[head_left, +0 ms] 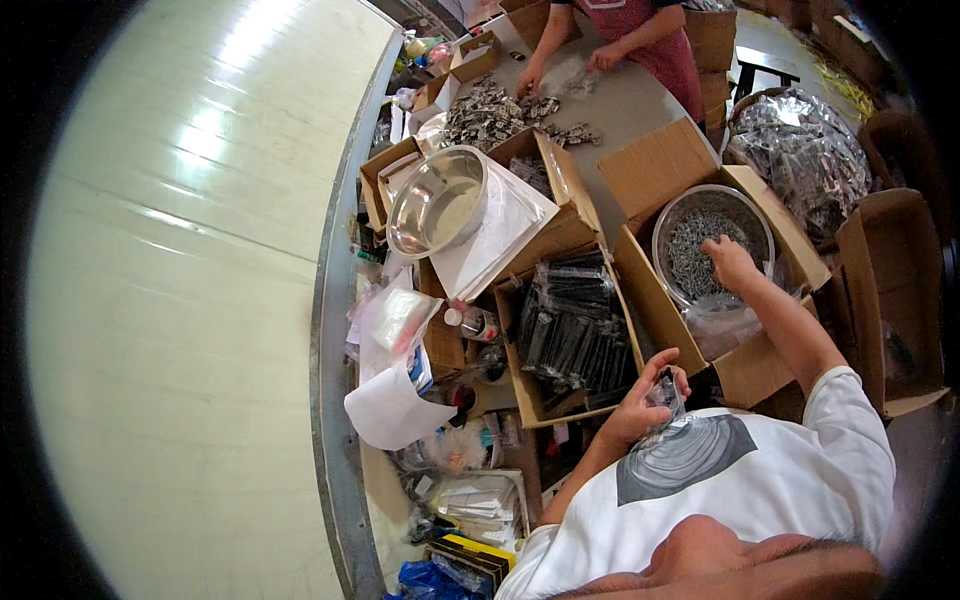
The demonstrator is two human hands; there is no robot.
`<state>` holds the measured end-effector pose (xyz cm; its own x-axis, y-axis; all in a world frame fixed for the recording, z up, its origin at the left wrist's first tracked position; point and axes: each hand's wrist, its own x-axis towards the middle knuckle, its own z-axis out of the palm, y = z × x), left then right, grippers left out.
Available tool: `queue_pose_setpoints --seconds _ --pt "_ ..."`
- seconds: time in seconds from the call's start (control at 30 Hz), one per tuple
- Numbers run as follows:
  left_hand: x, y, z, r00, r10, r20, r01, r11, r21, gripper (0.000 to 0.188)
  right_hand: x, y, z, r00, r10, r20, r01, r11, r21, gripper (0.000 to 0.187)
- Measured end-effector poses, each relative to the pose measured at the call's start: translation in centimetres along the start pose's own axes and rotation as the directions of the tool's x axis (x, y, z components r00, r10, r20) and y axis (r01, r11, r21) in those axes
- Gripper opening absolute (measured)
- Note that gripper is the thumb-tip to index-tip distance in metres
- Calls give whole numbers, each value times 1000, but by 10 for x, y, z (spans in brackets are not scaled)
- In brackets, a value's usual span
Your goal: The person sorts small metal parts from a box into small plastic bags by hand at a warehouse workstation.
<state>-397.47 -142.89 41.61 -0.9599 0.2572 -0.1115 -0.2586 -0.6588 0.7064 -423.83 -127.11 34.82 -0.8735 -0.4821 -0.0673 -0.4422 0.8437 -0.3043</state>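
Note:
My right hand (735, 265) reaches into a round metal bowl (765, 225) filled with small grey metal screws (690, 250). Its fingertips are drawn together at the screws; whatever lies between them is hidden. The bowl sits in an open cardboard box (645, 285), with clear plastic film (722, 325) at its near side. Close to my chest, my left hand (640, 405) is closed around a small clear plastic bag (667, 392). What the bag contains is too small to tell.
A box of black wrapped strips (565, 330) stands left of the bowl. Beyond are an empty metal basin (440, 205) on papers and a heap of metal parts (490, 115). A co-worker (650, 40) handles pieces across the table. A large bagged bundle (800, 160) stands far right.

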Motion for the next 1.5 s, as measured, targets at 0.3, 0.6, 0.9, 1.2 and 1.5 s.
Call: queue_pose_setpoints --seconds 0.3,0.6,0.9,1.2,1.5 --pt "-8 -31 -17 975 -219 29 201 933 297 120 23 70 -5 895 6 446 -396 -452 800 26" --pt "-2 -26 -27 930 -350 115 298 898 323 114 -22 39 -31 965 -243 95 -250 -755 606 50" --pt "-1 -29 -18 964 -251 -87 263 947 187 93 -27 39 -27 968 -242 64 -226 -740 633 61" --pt "-2 -11 -15 993 -63 -101 64 998 3 92 -25 39 -25 962 -270 52 -225 -667 710 62" --pt "-7 -2 -13 990 -33 -140 29 999 -30 90 -20 25 -51 965 -80 249 -248 -577 778 50"
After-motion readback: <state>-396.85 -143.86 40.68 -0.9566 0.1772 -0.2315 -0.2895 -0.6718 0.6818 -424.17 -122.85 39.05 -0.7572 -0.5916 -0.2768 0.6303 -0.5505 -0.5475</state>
